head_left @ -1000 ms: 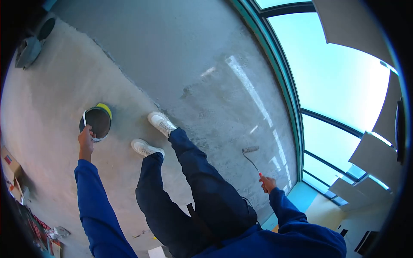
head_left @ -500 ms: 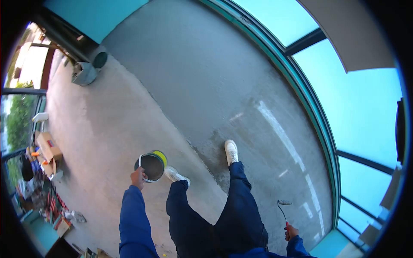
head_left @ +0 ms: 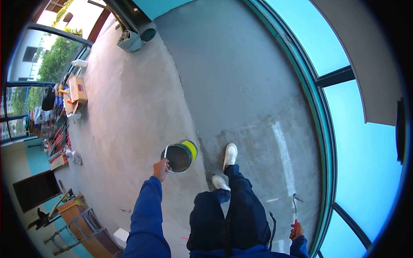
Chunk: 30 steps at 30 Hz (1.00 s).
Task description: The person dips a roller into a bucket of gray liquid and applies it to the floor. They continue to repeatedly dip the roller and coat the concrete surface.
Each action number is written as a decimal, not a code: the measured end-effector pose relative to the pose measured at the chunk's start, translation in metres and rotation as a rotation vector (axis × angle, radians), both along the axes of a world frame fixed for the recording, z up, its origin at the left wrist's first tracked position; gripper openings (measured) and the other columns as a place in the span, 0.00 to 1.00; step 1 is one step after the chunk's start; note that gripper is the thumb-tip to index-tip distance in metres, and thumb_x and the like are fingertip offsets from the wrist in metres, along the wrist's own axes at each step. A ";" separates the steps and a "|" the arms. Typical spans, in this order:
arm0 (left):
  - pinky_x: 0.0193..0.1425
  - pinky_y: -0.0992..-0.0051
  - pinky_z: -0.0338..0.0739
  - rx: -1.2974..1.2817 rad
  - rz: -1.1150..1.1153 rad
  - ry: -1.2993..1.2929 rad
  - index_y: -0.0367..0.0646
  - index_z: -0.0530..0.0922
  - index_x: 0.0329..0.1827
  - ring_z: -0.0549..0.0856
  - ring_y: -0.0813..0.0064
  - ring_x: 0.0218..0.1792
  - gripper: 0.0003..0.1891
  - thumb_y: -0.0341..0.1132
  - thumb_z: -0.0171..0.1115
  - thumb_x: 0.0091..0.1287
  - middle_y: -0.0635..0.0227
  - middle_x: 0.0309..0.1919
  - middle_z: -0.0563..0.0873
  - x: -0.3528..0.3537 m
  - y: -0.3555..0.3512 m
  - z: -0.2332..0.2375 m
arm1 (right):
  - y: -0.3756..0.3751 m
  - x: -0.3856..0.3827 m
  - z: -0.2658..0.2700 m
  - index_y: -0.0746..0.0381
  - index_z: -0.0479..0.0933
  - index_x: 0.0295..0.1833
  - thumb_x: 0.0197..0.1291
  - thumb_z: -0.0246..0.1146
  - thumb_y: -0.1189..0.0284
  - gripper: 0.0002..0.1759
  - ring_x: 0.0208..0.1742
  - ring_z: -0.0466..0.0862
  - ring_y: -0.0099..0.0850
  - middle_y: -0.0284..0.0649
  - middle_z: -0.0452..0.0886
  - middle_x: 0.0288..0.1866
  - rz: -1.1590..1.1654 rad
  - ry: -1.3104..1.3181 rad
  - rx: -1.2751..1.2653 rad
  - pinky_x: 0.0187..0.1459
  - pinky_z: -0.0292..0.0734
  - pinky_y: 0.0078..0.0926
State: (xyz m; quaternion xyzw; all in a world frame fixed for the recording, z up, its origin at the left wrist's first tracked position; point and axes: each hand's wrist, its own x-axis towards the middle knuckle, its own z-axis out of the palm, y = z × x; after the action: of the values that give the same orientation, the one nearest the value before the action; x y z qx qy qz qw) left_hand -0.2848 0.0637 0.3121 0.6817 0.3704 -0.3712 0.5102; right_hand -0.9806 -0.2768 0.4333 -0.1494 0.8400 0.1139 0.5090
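My left hand (head_left: 161, 169) is closed round the white handle of a dark bucket (head_left: 178, 158) with a yellow-green patch on its side; grey material shows inside. On the right, my right hand (head_left: 296, 231) grips the red handle of a small paint roller (head_left: 297, 198), whose head points away from me over the grey floor. The roller head looks small and slightly blurred, and whether it touches the floor I cannot tell. Both white shoes (head_left: 230, 155) are on the darker grey floor area (head_left: 241, 77), just right of its edge with the paler floor (head_left: 129, 103).
Windows with a teal frame (head_left: 320, 124) run along the right. At the left lie a cardboard box (head_left: 78, 89), bags and tools. A ladder (head_left: 75, 230) is at the lower left, and a grey bag-like container (head_left: 130, 41) stands at the top left.
The view has turned and moved forward. The left foot has come across onto the darker floor. Bucket and roller are still held, and the ladder has come into view.
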 end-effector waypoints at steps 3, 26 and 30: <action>0.30 0.69 0.75 -0.042 0.013 0.019 0.40 0.74 0.27 0.76 0.71 0.21 0.06 0.32 0.62 0.54 0.67 0.20 0.73 -0.039 -0.022 -0.009 | 0.002 -0.029 -0.007 0.60 0.75 0.38 0.60 0.55 0.52 0.21 0.10 0.57 0.20 0.27 0.60 0.14 -0.018 0.005 0.008 0.14 0.54 0.21; 0.27 0.71 0.72 0.067 0.019 0.031 0.42 0.74 0.28 0.71 0.73 0.19 0.05 0.32 0.61 0.54 0.69 0.19 0.70 -0.313 -0.227 -0.076 | -0.215 -0.165 0.033 0.71 0.79 0.37 0.60 0.61 0.62 0.19 0.19 0.77 0.28 0.40 0.76 0.19 0.924 0.135 -0.556 0.23 0.70 0.28; 0.27 0.72 0.72 0.080 0.078 -0.035 0.43 0.73 0.27 0.71 0.74 0.20 0.06 0.33 0.61 0.55 0.70 0.18 0.70 -0.342 -0.291 -0.093 | -0.299 -0.201 0.036 0.69 0.80 0.39 0.58 0.61 0.61 0.19 0.33 0.83 0.46 0.53 0.81 0.29 1.235 0.239 -0.537 0.38 0.75 0.39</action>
State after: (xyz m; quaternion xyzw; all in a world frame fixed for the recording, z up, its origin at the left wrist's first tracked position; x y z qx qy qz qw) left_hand -0.6266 -0.2271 0.2189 0.6930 0.4020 -0.3241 0.5031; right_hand -1.1814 -0.5757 0.4691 -0.7086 0.6504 0.1868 0.2000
